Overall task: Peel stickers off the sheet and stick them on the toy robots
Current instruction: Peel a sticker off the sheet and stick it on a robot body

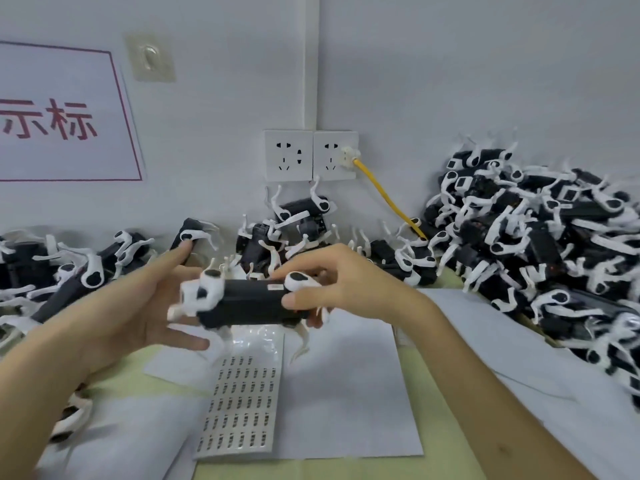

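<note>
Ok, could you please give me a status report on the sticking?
Right grip holding black plastic toy robot with white legs aloft. Left grip open at its other end. Small white sticker on its top. Nothing obstructing.

Two wall sockets (288, 155), one yellow cable (384, 194), one sticker sheet (242, 407), one wall sign (62, 112), one toy robot (249, 299) held up, plus heaped robots (536, 237), honestly too many to count.

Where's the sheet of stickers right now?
In the head view, the sticker sheet lies flat on white paper at bottom centre, just below the toy robot.

Black-and-white toy robot (242, 299), yellow cable (384, 192), red-lettered sign (62, 116), pale green table (346, 469)
</note>
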{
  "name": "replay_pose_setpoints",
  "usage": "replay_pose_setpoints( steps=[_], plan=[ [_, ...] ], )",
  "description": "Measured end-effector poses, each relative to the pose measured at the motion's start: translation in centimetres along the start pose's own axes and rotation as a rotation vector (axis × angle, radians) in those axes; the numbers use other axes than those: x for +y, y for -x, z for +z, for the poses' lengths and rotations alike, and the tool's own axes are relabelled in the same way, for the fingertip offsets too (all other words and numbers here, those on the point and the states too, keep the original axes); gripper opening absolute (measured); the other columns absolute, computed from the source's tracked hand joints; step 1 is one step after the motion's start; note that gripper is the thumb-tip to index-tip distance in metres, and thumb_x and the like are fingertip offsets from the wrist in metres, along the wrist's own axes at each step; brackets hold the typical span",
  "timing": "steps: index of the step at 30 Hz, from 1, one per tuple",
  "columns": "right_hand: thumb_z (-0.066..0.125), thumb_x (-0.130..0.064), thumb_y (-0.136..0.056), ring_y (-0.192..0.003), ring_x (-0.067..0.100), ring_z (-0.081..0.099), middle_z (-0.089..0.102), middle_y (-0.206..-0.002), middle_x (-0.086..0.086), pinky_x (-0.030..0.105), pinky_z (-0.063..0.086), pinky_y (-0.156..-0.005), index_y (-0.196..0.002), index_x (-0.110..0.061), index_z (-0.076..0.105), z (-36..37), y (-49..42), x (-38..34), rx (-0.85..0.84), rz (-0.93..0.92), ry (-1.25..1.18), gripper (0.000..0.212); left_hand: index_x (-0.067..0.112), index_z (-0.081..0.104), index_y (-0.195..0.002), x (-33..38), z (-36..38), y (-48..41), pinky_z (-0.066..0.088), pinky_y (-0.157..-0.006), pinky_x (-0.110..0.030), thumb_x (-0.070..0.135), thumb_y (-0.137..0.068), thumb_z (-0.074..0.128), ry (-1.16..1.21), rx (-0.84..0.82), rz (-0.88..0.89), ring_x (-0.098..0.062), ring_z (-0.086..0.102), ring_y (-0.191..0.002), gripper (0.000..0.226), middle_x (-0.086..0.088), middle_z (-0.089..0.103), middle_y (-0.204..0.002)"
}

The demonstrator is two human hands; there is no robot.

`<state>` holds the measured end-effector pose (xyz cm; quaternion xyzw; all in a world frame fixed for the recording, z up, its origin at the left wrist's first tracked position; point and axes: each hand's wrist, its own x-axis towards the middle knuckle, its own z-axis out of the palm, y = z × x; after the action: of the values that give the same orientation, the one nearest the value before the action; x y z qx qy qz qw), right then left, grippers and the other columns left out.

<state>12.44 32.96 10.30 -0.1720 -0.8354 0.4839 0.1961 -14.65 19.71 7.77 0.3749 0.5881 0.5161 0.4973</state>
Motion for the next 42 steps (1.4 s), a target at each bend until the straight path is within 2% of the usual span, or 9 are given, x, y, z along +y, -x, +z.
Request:
replay_pose_setpoints(
  steps=[3,5,9,12,17,21,32,36,42],
  plan=[
    [0.073,-0.017,-0.084,-0.065,0.031,0.064,0.068,-0.092,0.013,0.030,0.058,-0.059,-0.106,-0.008,0.076,-1.6,-0.1,1.6,-0.011,0.155,-0.177,0.023,0.020,0.079,-0.103,0.9,-0.6,0.1,0.063,-0.068,-0.046,0.080,-0.056,0.082,-0.023,-0.022,0.089,-0.032,0.075,-0.097,0.076,-0.007,0.074,-0.117],
    [0.068,-0.020,-0.083,-0.063,0.028,0.061,0.065,-0.086,0.012,0.029,0.057,-0.057,-0.102,-0.002,0.071,-2.9,0.1,2.2,0.052,0.175,-0.352,0.026,0.023,0.080,-0.097,1.1,-0.5,0.2,0.064,-0.066,-0.044,0.076,-0.063,0.078,-0.016,0.033,0.106,-0.034,0.075,-0.103,0.063,-0.010,0.075,-0.121],
    [0.057,-0.014,-0.095,-0.101,0.031,0.072,0.069,-0.114,0.018,0.038,0.062,-0.085,-0.104,0.000,0.065,-7.3,1.5,2.7,0.358,-0.207,-1.088,0.018,0.026,0.081,-0.094,0.9,-0.2,-0.4,0.064,-0.064,-0.039,0.071,-0.078,0.068,-0.048,0.040,0.090,-0.034,0.075,-0.103,0.050,-0.011,0.075,-0.121],
    [0.050,-0.035,-0.106,-0.127,0.042,0.062,0.058,-0.142,0.025,0.051,0.054,-0.101,-0.133,-0.004,0.057,-10.1,3.0,2.9,0.528,-0.362,-1.331,0.042,0.024,0.081,-0.093,1.0,0.6,-0.4,0.064,-0.065,-0.037,0.070,-0.074,0.069,-0.047,0.028,0.110,-0.033,0.076,-0.102,0.051,-0.011,0.076,-0.119],
    [0.049,-0.029,-0.103,-0.122,0.032,0.067,0.059,-0.145,0.017,0.041,0.052,-0.100,-0.135,-0.011,0.054,-10.2,3.1,3.6,0.627,-0.154,-1.108,0.036,0.015,0.071,-0.112,0.9,1.8,-0.9,0.054,-0.081,-0.044,0.054,-0.090,0.054,-0.096,0.125,0.079,-0.026,0.077,-0.099,0.048,-0.007,0.078,-0.114],
    [0.051,-0.026,-0.101,-0.102,0.022,0.071,0.072,-0.121,0.007,0.031,0.055,-0.088,-0.129,-0.016,0.064,-8.7,2.1,3.5,0.550,-0.053,-0.931,0.033,0.025,0.070,-0.119,0.7,1.9,-0.7,0.053,-0.089,-0.042,0.048,-0.101,0.053,-0.226,0.205,0.095,-0.014,0.076,-0.102,0.034,0.006,0.078,-0.114],
    [0.053,-0.013,-0.103,-0.087,0.022,0.075,0.077,-0.107,0.011,0.030,0.054,-0.077,-0.102,-0.021,0.078,-2.7,-1.3,4.7,0.383,0.134,-0.352,0.026,0.036,0.053,-0.136,-1.7,0.8,-1.9,0.045,-0.077,-0.029,0.055,-0.093,0.066,-0.462,0.352,0.046,-0.011,0.060,-0.118,0.049,0.013,0.061,-0.130],
    [0.055,-0.013,-0.103,-0.086,0.019,0.075,0.078,-0.102,0.007,0.022,0.056,-0.070,-0.095,-0.026,0.080,-0.7,-1.9,4.2,0.300,0.123,-0.275,0.030,0.032,0.041,-0.146,-3.0,-0.5,-2.5,0.038,-0.071,-0.016,0.041,-0.096,0.067,-0.632,0.424,0.124,-0.005,0.053,-0.097,0.057,0.010,0.053,-0.127],
    [0.053,-0.012,-0.103,-0.085,0.019,0.075,0.078,-0.102,0.006,0.031,0.054,-0.078,-0.096,-0.023,0.078,0.8,-2.1,4.7,0.266,0.162,-0.240,0.028,0.039,0.024,-0.161,-4.2,-1.0,-2.9,0.046,-0.110,-0.040,0.026,-0.092,0.075,-0.668,0.312,0.196,-0.016,0.062,-0.118,0.087,0.014,0.038,-0.156]
  ],
)
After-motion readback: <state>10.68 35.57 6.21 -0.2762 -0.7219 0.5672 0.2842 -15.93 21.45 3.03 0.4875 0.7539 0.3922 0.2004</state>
